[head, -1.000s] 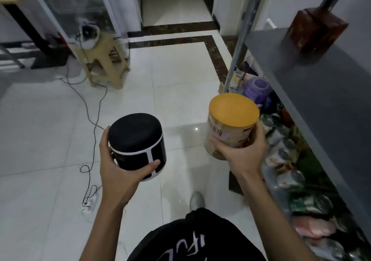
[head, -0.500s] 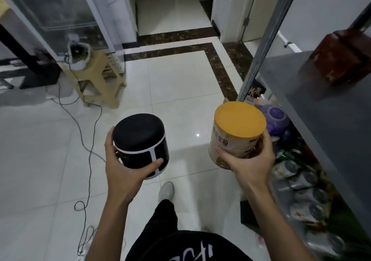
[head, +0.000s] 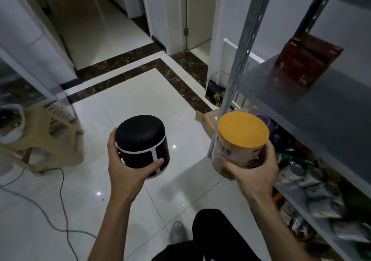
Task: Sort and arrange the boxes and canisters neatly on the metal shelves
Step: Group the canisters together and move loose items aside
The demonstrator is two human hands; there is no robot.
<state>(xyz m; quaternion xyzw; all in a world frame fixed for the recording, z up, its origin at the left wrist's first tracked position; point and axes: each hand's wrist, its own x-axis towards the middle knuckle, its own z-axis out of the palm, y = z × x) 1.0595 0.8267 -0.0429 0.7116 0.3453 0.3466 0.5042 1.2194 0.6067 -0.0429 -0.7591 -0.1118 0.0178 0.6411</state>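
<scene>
Holding one canister in each hand, the person stands at the open end of the metal shelving. The left hand (head: 124,168) grips the black canister (head: 142,140) round its lower wall, thumb across the front. The right hand (head: 255,172) grips the yellow-lidded canister (head: 241,138) in the same way. Both canisters are upright, long axes vertical, carried above the floor and not yet on any shelf.

The grey shelf board (head: 321,108) lies up and to the right of both hands, with a red-brown box (head: 307,60) standing toward its far end. The right hand is the nearer: its canister overlaps the board's front post (head: 241,60) in view, while the black canister is well apart to the left of the board. Placement would probably call for a lift up and rightward, right hand first. Beneath the board, a lower shelf (head: 291,198) carries cans and pouches, blurred.

Against the frame half a second earlier, both grips are unchanged. The yellow lid now crosses the post instead of lying left of it, and the box shows in full.
</scene>
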